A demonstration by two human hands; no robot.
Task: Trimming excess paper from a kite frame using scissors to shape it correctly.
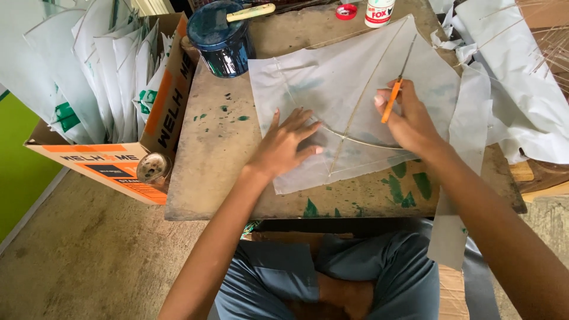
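A white paper kite point(332, 89) with thin stick ribs lies flat on a low worn board point(207, 160). My left hand point(284, 145) presses open on the kite's lower part, fingers spread near the curved rib. My right hand point(409, 121) holds an orange-handled tool point(392, 98) with a thin metal tip, pointed up along the kite's right half. The straight spine stick point(364, 98) runs diagonally between my hands.
A dark blue pot point(222, 38) with a wooden-handled brush stands at the board's far left. A cardboard box point(124, 160) of finished white kites sits left. A glue bottle point(379, 12) and red cap point(346, 10) lie at the back. Loose white paper point(521, 89) piles right.
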